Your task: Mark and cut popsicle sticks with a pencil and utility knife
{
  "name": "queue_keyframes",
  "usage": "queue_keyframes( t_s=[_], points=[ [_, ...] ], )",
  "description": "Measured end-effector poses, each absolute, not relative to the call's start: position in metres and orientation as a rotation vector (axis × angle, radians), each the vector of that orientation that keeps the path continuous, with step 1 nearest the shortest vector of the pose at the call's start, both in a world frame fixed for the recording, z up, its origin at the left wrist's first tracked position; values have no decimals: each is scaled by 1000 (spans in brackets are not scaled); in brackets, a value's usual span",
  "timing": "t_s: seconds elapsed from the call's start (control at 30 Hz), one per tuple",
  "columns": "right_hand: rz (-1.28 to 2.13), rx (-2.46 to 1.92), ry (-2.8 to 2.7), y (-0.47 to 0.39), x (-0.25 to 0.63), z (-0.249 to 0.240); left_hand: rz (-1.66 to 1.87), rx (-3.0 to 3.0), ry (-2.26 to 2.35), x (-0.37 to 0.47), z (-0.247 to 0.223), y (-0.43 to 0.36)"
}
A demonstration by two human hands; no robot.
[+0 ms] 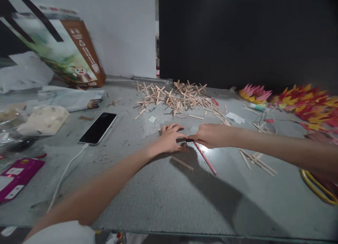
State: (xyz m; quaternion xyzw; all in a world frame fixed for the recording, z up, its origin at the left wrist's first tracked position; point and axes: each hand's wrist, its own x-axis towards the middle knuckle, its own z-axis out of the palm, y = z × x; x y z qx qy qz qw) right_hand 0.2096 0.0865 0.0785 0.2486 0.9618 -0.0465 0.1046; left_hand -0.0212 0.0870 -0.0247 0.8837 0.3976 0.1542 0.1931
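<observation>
My left hand rests on the grey table, fingers curved and spread, thumb and index finger about a small wooden stick that is mostly hidden. From the right, my right hand meets it, closed on a thin dark tool whose tip lies between the fingertips of my left hand; its exact kind is unclear. A red pencil-like stick lies slanting just below my right hand. Near my left thumb, a loose flat wooden stick lies on the table.
Behind the hands is a pile of crossed wooden sticks. A phone with a white cable lies left, near a carrier bag and a purple packet. Loose sticks and red-yellow paper shapes are right.
</observation>
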Motion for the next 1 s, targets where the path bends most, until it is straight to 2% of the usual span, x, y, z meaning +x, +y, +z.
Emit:
queue_keyframes(
  t_s=[0.17, 0.43, 0.77, 1.0],
  points=[
    [-124, 799, 2791, 80, 220, 77, 430, 2475, 1118, -21, -24, 87],
    [-93, 567, 2635, 97, 175, 107, 436, 2503, 1113, -22, -23, 88],
    [83, 723, 2786, 65, 226, 68, 422, 2470, 1135, -19, -19, 85],
    [48, 605, 2636, 82, 182, 98, 419, 2474, 1136, -22, -22, 87]
  ],
)
